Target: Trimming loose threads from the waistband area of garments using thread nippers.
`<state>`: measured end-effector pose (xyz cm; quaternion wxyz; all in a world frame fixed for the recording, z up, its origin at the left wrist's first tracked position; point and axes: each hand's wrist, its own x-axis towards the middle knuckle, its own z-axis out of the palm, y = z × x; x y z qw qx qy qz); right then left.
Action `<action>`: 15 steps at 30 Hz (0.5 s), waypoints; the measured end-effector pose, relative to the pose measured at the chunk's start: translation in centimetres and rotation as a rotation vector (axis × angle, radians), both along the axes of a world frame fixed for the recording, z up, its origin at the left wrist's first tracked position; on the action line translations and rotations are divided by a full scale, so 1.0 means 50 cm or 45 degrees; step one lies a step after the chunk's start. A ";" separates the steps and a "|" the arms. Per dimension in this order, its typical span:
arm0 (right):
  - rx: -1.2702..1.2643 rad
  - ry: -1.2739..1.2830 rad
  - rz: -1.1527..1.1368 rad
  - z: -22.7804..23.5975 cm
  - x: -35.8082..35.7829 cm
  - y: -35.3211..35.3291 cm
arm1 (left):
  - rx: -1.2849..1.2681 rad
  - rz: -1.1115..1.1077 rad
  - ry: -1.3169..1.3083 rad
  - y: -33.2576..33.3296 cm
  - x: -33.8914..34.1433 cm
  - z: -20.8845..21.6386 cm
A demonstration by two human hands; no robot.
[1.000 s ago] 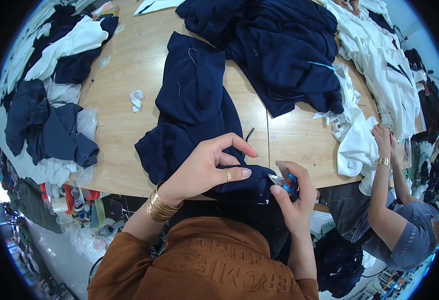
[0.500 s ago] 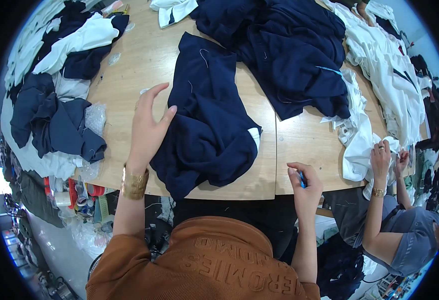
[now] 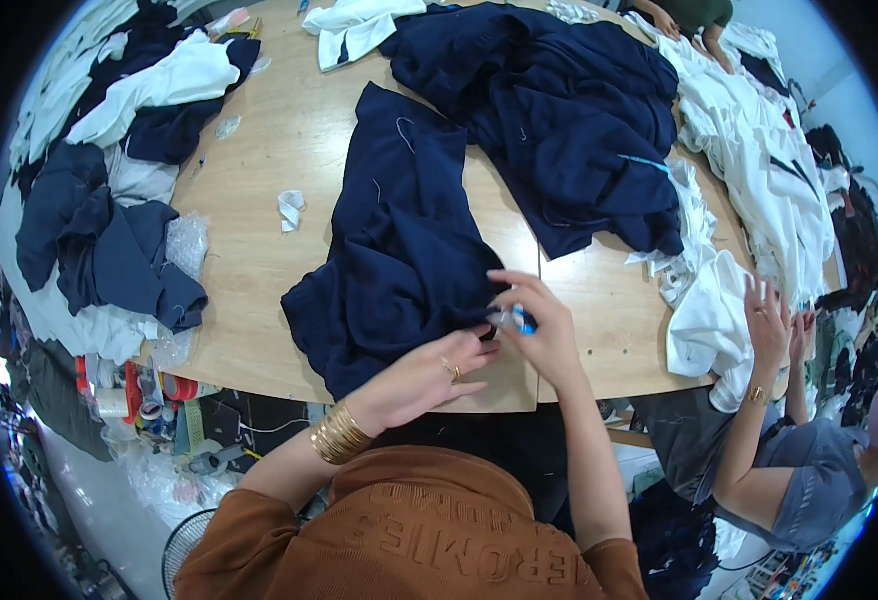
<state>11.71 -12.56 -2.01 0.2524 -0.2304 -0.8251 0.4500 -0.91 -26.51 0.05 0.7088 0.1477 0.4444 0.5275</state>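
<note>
Right hand (image 3: 547, 330) curls round blue snips (image 3: 526, 321); left hand (image 3: 421, 383) spreads loosely at navy garment (image 3: 399, 235), hold unclear; brown sweatshirt (image 3: 429, 475) bears raised lettering.

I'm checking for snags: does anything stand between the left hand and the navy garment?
Nothing visible: the left hand is at the navy garment, by its near right edge; the right hand, holding a small blue tool, is close beside.
</note>
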 end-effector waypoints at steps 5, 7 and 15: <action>0.346 -0.078 0.106 0.073 0.020 -0.063 | 0.088 0.211 -0.355 -0.007 -0.052 -0.009; 0.390 -0.195 -0.156 0.072 0.036 -0.062 | 0.184 0.236 -0.298 -0.010 -0.042 0.006; 0.328 0.206 -0.392 0.062 0.051 -0.097 | 0.323 0.313 -0.350 -0.014 -0.021 0.039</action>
